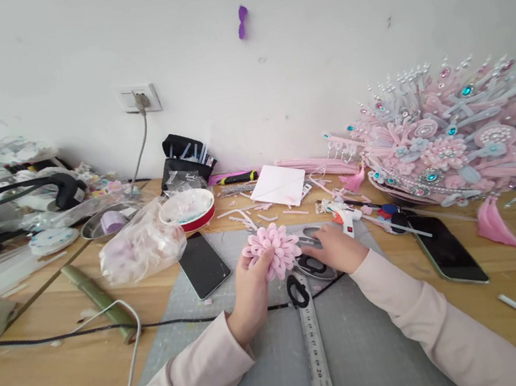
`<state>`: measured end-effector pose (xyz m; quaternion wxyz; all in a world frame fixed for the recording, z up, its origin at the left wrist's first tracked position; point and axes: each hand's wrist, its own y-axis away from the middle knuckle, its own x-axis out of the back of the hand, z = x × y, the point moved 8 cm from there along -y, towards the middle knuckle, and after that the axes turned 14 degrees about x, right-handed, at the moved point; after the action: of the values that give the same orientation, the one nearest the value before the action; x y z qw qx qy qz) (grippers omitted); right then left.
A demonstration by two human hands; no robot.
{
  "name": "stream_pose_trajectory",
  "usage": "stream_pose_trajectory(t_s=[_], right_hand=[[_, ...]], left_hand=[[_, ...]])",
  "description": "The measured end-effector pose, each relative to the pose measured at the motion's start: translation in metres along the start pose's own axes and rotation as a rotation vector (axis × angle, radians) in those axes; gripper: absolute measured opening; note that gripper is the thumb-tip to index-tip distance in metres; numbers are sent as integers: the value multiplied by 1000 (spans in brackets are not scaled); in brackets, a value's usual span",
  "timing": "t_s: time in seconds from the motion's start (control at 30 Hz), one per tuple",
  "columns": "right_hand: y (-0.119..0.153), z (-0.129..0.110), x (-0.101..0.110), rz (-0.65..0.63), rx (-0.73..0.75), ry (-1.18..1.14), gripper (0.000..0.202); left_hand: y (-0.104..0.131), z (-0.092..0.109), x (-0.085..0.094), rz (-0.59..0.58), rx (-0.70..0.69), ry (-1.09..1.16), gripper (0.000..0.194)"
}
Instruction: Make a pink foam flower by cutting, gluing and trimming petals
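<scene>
1. Workpiece: the pink flower (278, 249) sits above the far half of the grey mat (272, 383), on the table (46, 383). Its layered, looped petals are formed and gathered into one full head.
2. Left hand (249, 287): pinches the flower, thumb laid across the near petals; the fingers behind are mostly hidden.
3. Right hand (337, 247): fingers bent, just right of the flower, by a black-handled tool (298, 292) that appears to be scissors. Whether it grips anything cannot be told.
4. Completed, as judged: the petal shaping. No bead or gem shows on the flower's visible side; its back is not seen.
5. Outstanding: the flower is in the hand and well apart from the large decorated piece (450, 152) toward the table's far right corner, which already bears many flowers, beads and gems.
6. Materials: pink stems (320, 166) lie along the table's far edge; loose offcuts (295, 212) lie beyond the mat's far edge.
7. Equipment: a steel ruler (318, 362) points toward the table's near edge; a glue gun (344, 221) rests at the mat's far right corner.
</scene>
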<state>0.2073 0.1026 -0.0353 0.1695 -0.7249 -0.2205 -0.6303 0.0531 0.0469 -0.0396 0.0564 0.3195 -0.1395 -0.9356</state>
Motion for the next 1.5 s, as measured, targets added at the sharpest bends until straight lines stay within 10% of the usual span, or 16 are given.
stream_pose_trajectory(t_s=[1.1, 1.5], right_hand=[[2, -5, -5, -22, 26, -66, 51], [-1, 8, 2, 221, -151, -329, 45]], left_hand=[[-1, 4, 3, 25, -22, 20, 20], [5, 9, 2, 37, -92, 14, 22]])
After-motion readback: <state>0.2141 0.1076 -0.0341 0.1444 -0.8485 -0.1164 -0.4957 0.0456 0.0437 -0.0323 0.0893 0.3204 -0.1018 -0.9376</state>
